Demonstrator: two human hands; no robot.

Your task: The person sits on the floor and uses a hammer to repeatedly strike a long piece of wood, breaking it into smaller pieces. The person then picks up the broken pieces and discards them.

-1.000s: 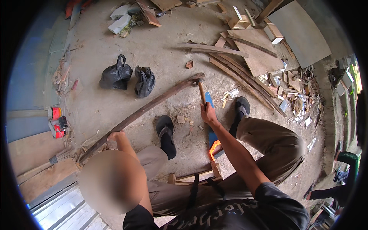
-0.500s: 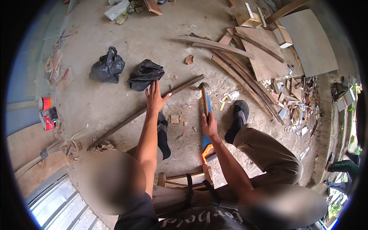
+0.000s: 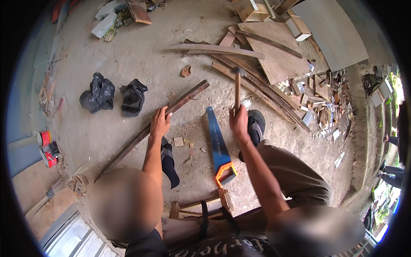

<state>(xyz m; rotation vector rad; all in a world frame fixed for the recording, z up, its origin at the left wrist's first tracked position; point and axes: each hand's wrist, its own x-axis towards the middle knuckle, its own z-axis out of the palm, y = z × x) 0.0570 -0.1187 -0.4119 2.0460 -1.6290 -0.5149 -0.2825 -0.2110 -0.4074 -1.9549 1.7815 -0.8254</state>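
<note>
My left hand [image 3: 160, 122] grips a long dark wooden batten [image 3: 184, 97] that lies slanted across the concrete floor. My right hand [image 3: 238, 122] is closed on the wooden handle of a hammer [image 3: 237, 88], whose head points away from me. Between my hands a blue hand saw [image 3: 218, 143] with an orange handle lies flat on the floor. My feet in dark sandals [image 3: 256, 125] rest on either side of the saw. I sit on a low wooden stool [image 3: 195, 207].
Two black plastic bags [image 3: 115, 96] lie left of the batten. Curved wooden strips and boards [image 3: 257, 64] are piled ahead and right, with small offcuts [image 3: 317, 103] scattered. Red tins [image 3: 48, 147] stand at the left wall. A plywood sheet [image 3: 334, 30] lies far right.
My left hand slid down the batten and now grips it nearer me. My right hand let go of the saw, which lies on the floor, and now holds the hammer.
</note>
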